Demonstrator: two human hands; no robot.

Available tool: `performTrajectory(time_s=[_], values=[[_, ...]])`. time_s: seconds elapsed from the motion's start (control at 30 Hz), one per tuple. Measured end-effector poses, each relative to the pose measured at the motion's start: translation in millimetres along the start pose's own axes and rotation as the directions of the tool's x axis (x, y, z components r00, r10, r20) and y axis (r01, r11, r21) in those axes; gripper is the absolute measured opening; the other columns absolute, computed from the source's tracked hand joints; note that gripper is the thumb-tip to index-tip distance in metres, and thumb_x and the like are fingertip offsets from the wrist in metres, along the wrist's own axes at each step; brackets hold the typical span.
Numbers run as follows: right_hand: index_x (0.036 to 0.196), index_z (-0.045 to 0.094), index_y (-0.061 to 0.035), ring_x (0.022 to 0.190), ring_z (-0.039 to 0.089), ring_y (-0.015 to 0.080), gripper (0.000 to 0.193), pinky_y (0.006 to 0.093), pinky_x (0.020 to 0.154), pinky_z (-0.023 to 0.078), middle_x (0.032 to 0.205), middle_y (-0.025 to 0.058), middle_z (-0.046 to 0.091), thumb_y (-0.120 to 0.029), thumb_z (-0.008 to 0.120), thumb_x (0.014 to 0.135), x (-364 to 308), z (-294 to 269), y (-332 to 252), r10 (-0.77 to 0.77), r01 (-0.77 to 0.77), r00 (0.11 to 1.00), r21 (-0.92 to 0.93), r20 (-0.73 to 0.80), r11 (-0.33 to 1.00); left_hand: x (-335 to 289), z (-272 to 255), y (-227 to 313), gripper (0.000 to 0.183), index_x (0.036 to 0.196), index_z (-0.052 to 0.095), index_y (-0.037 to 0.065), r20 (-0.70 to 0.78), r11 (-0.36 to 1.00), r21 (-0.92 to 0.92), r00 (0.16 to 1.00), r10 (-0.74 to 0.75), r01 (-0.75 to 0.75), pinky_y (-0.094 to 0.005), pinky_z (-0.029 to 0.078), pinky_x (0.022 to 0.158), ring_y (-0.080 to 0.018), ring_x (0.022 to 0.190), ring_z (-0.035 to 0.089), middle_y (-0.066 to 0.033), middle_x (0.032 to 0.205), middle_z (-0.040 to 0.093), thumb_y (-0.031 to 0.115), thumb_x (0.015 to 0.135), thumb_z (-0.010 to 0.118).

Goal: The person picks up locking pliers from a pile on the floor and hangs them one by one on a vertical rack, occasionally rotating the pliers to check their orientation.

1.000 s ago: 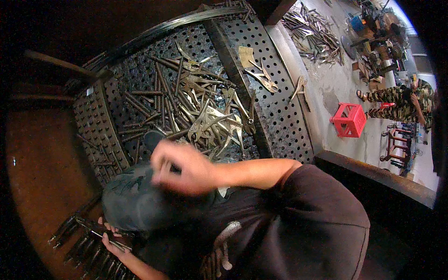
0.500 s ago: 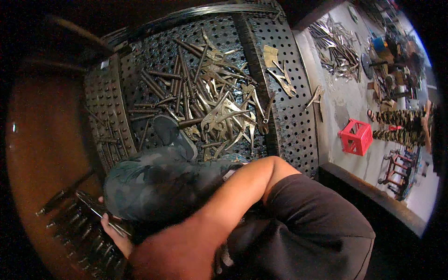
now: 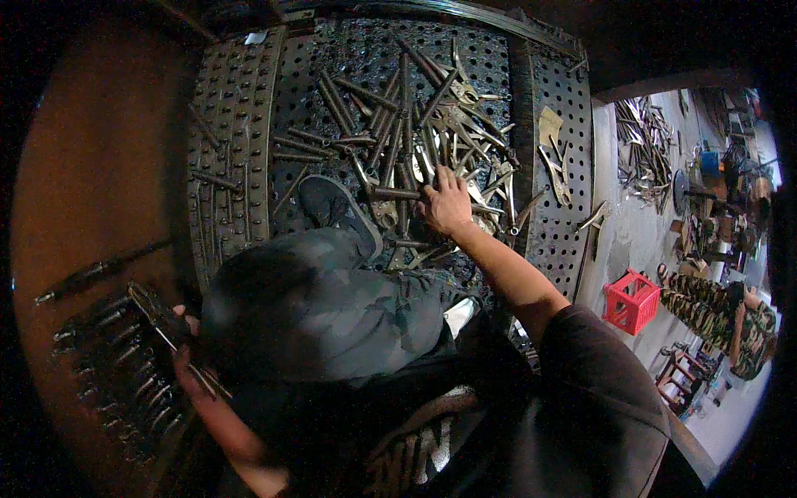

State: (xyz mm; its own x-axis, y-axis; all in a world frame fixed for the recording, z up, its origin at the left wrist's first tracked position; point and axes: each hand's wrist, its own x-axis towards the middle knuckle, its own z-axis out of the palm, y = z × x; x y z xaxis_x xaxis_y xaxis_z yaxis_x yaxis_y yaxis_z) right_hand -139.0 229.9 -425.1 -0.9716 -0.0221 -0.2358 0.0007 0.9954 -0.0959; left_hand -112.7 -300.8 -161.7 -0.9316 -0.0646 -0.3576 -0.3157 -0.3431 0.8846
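Observation:
At the lower left, beside my bent leg, my left hand [image 3: 189, 328] is closed around a pair of locking pliers [image 3: 158, 319]; the jaws point up and away, and part of the hand is hidden behind my knee. My right hand [image 3: 448, 203] lies on a heap of metal parts, its fingers apart over pale locking pliers [image 3: 423, 162]. Just left of its thumb is the end of a dark metal tube [image 3: 394, 193]. More dark tubes [image 3: 336, 104] and locking pliers are mixed through the heap. Whether the fingertips touch any one piece cannot be seen.
A perforated dark metal surface [image 3: 290, 75] carries the heap, and my shoe [image 3: 332, 203] rests against it. Several dark tools [image 3: 124, 357] with shiny ends lie in rows at lower left. Beyond are a red crate [image 3: 633, 303], another person [image 3: 722, 319] and a floor pile [image 3: 643, 141].
My right arm has swung from across my body out to the heap, and its hand now rests there. The left hand still holds the pliers. The view has shifted and turned.

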Motion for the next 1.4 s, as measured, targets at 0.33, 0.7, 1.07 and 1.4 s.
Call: performTrajectory(time_s=[0.33, 0.7, 1.07, 1.4], values=[[0.132, 0.064, -0.0150, 0.141, 0.032, 0.0388, 0.051, 0.0538, 0.115, 0.021, 0.148, 0.0245, 0.042, -0.047, 0.059, 0.093, -26, -17, 12, 0.143, -0.148, 0.981, -0.029, -0.128, 0.989, -14, -11, -5, 0.076, 0.150, 0.033, -0.002, -0.065, 0.995, -0.030, 0.993, 0.098, -0.100, -0.0385, 0.039, 0.108, -0.0236, 0.125, 0.051, -0.0126, 0.134, 0.055, 0.023, 0.086, 0.065], [0.093, 0.068, 0.0079, 0.082, 0.070, 0.0404, 0.036, 0.0445, 0.076, 0.056, 0.088, 0.0262, 0.071, -0.026, 0.068, 0.082, 76, 95, -4, 0.671, -0.609, 0.719, 0.630, 0.181, 0.482, -16, 0, 1, 0.080, 0.151, 0.030, -0.002, 0.074, 0.991, -0.097, 0.992, 0.104, -0.097, -0.0383, 0.039, 0.106, -0.0237, 0.120, 0.052, -0.0110, 0.130, 0.054, 0.024, 0.085, 0.067], [0.116, 0.059, 0.0028, 0.092, 0.059, 0.0274, 0.043, 0.0444, 0.081, 0.049, 0.102, 0.0199, 0.064, -0.026, 0.076, 0.088, 78, 77, -31, 0.842, -0.522, 0.354, 0.833, 0.408, -0.185, -21, -5, 5, 0.079, 0.147, 0.035, -0.002, -0.042, 0.994, -0.013, 0.993, 0.112, -0.113, -0.0309, 0.038, 0.082, -0.0168, 0.093, 0.047, -0.0052, 0.107, 0.051, 0.031, 0.083, 0.068], [0.096, 0.072, -0.0085, 0.065, 0.054, 0.0161, 0.018, 0.0381, 0.058, 0.042, 0.077, 0.0021, 0.063, -0.025, 0.066, 0.094, 67, 77, -59, 0.418, -0.460, 0.628, 0.746, 0.657, -0.481, -16, -10, 4, 0.074, 0.148, 0.035, 0.000, 0.010, 0.994, -0.077, 0.997, 0.080, -0.079, -0.0342, 0.041, 0.091, -0.0198, 0.102, 0.051, -0.0082, 0.115, 0.054, 0.027, 0.085, 0.065]])
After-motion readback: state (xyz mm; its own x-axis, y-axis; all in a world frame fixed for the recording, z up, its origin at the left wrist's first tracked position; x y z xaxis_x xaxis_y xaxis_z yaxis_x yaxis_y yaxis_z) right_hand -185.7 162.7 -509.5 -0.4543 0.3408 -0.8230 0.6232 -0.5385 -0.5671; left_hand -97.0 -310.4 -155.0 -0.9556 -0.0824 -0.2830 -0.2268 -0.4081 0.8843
